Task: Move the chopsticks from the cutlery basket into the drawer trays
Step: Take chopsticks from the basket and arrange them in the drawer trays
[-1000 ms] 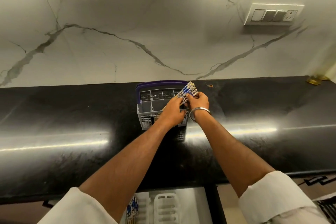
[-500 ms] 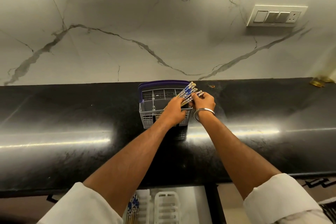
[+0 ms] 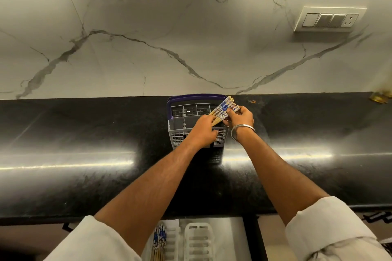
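1. Since the earlier pictures the bundle of chopsticks (image 3: 222, 110) has risen a little out of the cutlery basket (image 3: 180, 133), and the right hand (image 3: 240, 117) has slid outward along their patterned ends; the left hand (image 3: 202, 132) has kept its place over the basket's near right part.
2. The left hand is curled round the plain lower part of the bundle, its back toward the camera.
3. The right hand pinches the blue-and-white upper ends with thumb and fingers; a metal bangle (image 3: 241, 131) sits on its wrist.
4. The chopsticks lean up and to the right, above the basket's right rear corner, their lower tips hidden behind the left hand.
5. The basket, grey with a purple handle (image 3: 195, 97), stands on the black tabletop (image 3: 84, 133), close to the marble wall (image 3: 148, 27) behind it.
6. Nearer the camera than the basket, below the tabletop's front edge, an open drawer (image 3: 233, 239) shows white trays (image 3: 198, 241); more chopsticks (image 3: 159, 243) already lie in the left tray.
7. On the wall, up and to the right of the basket, is a switch plate (image 3: 329, 19).
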